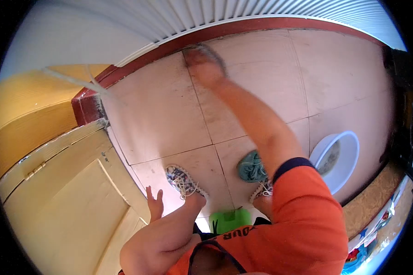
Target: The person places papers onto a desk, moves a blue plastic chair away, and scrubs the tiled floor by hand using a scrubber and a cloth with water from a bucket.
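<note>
My right hand [206, 69] reaches far forward, low at the floor tiles beside the dark red baseboard. It looks closed over a dark greyish thing [219, 58], smeared by motion, whose kind I cannot make out. My left hand [155, 205] is beside my left knee, close to the yellow door, with its fingers apart and nothing in it. A crumpled teal cloth [251, 167] lies on the floor by my right shoe. To the right stands a pale blue plastic basin [352, 158] with greyish water in it.
A dark red baseboard [257, 25] runs along the ribbed white wall. The yellow wooden door [64, 197] stands at left. A green plastic thing [230, 221] is between my legs. Dark objects and a patterned brown surface [367, 204] border the floor on the right.
</note>
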The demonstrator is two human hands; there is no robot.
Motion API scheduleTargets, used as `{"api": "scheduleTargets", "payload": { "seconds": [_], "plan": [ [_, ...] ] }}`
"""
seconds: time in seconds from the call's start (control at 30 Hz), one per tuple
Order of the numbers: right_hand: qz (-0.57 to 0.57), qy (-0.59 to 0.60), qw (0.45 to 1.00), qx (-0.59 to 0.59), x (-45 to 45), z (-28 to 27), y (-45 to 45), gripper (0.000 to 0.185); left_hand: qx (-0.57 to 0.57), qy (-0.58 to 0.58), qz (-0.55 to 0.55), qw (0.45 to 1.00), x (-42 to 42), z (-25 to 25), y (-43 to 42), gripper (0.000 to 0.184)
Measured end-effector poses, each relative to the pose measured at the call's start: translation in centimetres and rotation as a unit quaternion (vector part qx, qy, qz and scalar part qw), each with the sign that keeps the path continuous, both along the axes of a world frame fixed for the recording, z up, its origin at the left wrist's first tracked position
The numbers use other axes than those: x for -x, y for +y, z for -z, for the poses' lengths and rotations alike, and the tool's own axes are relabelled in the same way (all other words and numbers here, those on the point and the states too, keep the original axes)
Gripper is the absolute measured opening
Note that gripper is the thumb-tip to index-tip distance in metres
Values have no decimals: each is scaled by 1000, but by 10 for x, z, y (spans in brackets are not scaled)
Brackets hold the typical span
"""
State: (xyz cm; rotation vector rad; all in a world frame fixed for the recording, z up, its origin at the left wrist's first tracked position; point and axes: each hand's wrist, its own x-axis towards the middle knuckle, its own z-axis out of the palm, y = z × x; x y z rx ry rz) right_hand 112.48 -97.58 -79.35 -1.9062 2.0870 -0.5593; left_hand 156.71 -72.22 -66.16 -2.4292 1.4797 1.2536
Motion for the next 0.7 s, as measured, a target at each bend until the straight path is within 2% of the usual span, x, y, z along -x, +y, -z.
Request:
{"api": "scheduleTargets", "payload": {
  "seconds": [0.03, 0.1, 0.13, 0.17, 0.2, 0.23, 0.3, 0.33, 0.4, 0.43, 0.5, 0.57, 0.63, 0.67, 0.7],
  "plan": [
    [29, -49, 993, -99, 31, -6, 10, 41, -2, -1, 1, 1000, -8, 4, 5, 71],
    [86, 62, 988, 114, 102, 22, 42, 36, -28, -25, -1, 999, -17, 10, 16, 71],
    [122, 67, 982, 132, 125, 15, 52, 36, -58, -48, 3, 997, -21, 9, 21, 72],
    [191, 42, 976, 97, 120, -24, 54, 36, -86, -69, 14, 994, -21, 8, 22, 71],
    [188, 40, 977, 95, 111, 3, 45, 36, -88, -71, 11, 994, -20, 7, 23, 71],
    [190, -50, 975, 104, 98, 48, 31, 37, -92, -66, 5, 994, -15, 4, 21, 70],
    [126, -36, 990, 46, 44, 30, 16, 38, -88, -57, 13, 994, -13, 7, 18, 69],
    [58, 64, 996, -24, -6, -17, 10, 38, -88, -55, 12, 995, -10, 7, 16, 69],
    [3, 42, 994, 98, -50, -1, -10, 37, -71, -34, -1, 997, -4, 3, 8, 69],
    [5, 39, 994, 100, -42, -1, -16, 37, -54, -23, -3, 998, -8, 6, 9, 69],
    [-41, -74, 994, -75, -7, -3, -18, 38, -48, -27, -3, 998, -11, -1, 11, 70],
    [40, -54, 996, -57, 40, -11, 4, 40, -35, -21, -15, 999, -13, 5, 17, 70],
    [117, -59, 991, 23, 79, -13, 25, 33, -71, -59, 6, 996, -29, 11, 28, 71],
    [116, -59, 991, 23, 74, -5, 20, 33, -70, -60, 5, 996, -28, 7, 26, 71],
    [165, 19, 979, 116, 71, 6, 14, 31, -79, -58, -1, 995, -24, 5, 23, 72]
  ]
}}
